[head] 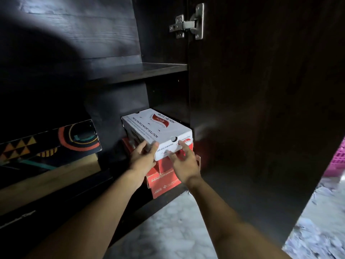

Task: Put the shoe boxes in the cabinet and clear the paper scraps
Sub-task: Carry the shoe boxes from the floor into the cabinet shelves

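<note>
You've got the white shoe box (pixel 158 128) atop the red boxes (pixel 164 181) in the cabinet (pixel 141 70). Your right hand (pixel 184 165) pushes it open-fingered, while your left hand (pixel 141 157) is at its corner, grip unclear. Paper scraps (pixel 317 230) still litter the floor, far right of the red boxes.

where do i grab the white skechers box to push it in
Grip the white shoe box by its near short end, a hand at each front corner, coming from the front of the cabinet. It lies on the red boxes with its length running inward, so only that end faces you; the left hand and right hand are there.
</note>
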`<state>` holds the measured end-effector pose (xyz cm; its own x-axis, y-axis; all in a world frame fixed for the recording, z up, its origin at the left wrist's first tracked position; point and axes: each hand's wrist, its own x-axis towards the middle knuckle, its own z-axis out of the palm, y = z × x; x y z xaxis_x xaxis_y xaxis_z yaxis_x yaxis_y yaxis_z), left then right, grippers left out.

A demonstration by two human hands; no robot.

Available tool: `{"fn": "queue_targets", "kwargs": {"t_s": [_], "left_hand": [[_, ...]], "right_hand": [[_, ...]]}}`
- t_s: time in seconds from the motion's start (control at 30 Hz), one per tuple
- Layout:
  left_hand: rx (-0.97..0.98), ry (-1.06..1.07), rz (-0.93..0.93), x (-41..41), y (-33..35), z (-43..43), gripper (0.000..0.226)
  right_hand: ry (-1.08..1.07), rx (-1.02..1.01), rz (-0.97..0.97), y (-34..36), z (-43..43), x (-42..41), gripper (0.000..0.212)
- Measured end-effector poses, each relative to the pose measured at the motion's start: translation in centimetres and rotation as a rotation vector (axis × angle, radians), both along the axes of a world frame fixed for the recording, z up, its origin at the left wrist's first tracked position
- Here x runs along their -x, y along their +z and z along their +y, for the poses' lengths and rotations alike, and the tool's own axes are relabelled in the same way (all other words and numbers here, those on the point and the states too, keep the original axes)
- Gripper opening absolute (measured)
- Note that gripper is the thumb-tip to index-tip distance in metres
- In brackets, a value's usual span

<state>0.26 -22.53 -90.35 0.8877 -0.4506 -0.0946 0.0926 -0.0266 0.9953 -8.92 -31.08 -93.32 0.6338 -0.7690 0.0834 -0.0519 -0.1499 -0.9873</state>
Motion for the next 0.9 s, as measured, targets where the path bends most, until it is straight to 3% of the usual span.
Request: {"fn": "queue_targets", "kwargs": {"t_s": [0.1,0.23,0.37,0.5,0.63,0.8,0.9], "left_hand": [[-0.007,0.014,0.023,-0.9,0.2,-0.2,0.053],[-0.056,0.047,-0.030,-1.1,0.6,-0.6,0.038],[-0.083,0.029,-0.009,-0.9,1.0,-0.6,0.051],[-0.107,0.060,0.037,0.0,2.8,-0.5,0.031],[-0.128,0.022,0.012,1.6,5.2,0.4,0.037],[-0.123,-0.107,-0.175,5.0,8.2,2.4,0.026],[-0.139,-0.158,-0.354,8.2,8.9,3.5,0.015]], "right_hand": [[0.077,-0.033,-0.009,-0.9,0.6,-1.7,0.074],[0.192,-0.057,0.035,-2.8,-0.5,-4.2,0.079],[0.235,-0.049,0.121,1.8,0.9,-0.6,0.037],[0.104,-0.051,0.094,2.4,0.4,1.2,0.038],[-0.002,-0.011,0.128,2.8,0.0,2.7,0.035],[-0.100,0.163,0.237,6.5,0.8,7.6,0.026],[-0.171,0.287,0.310,8.5,1.6,12.2,0.044]]}}
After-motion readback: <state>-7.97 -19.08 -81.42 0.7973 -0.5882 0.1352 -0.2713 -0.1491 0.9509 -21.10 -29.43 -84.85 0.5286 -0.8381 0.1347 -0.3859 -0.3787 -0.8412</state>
